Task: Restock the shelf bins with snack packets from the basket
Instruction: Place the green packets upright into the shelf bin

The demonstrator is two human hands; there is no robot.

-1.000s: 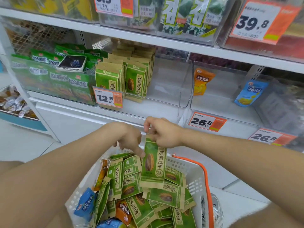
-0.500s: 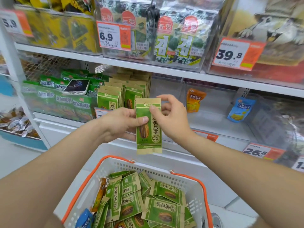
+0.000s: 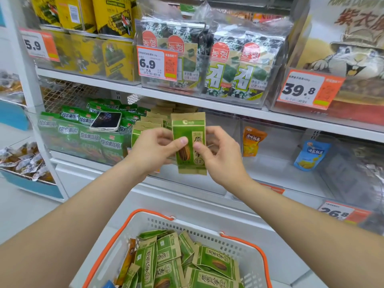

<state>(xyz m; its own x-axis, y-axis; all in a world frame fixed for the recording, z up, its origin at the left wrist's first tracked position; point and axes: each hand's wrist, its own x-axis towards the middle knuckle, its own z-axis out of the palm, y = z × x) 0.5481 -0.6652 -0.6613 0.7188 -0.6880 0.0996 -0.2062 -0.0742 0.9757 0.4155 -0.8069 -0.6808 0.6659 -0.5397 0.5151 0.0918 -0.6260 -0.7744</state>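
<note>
A green and tan sunflower seed packet (image 3: 188,129) stands upright in front of the middle shelf, held by both hands. My left hand (image 3: 152,149) pinches its left edge and my right hand (image 3: 221,154) pinches its right edge. Just behind it is a clear bin (image 3: 220,125) with a row of matching packets (image 3: 148,121) standing at its left end. Below, a white basket with orange handles (image 3: 239,252) holds several more of the same green packets (image 3: 212,263), plus an orange one and a blue one.
A phone (image 3: 107,121) lies on green snack bags (image 3: 83,134) in the left bin. Clear bins to the right hold an orange packet (image 3: 252,143) and a blue packet (image 3: 311,155). Seaweed packs (image 3: 228,65) fill the upper shelf. Price tags line the shelf edges.
Both hands lifted one green packet out of the basket up to the level of the middle shelf bin. The view tilted upward, showing more of the upper shelf.
</note>
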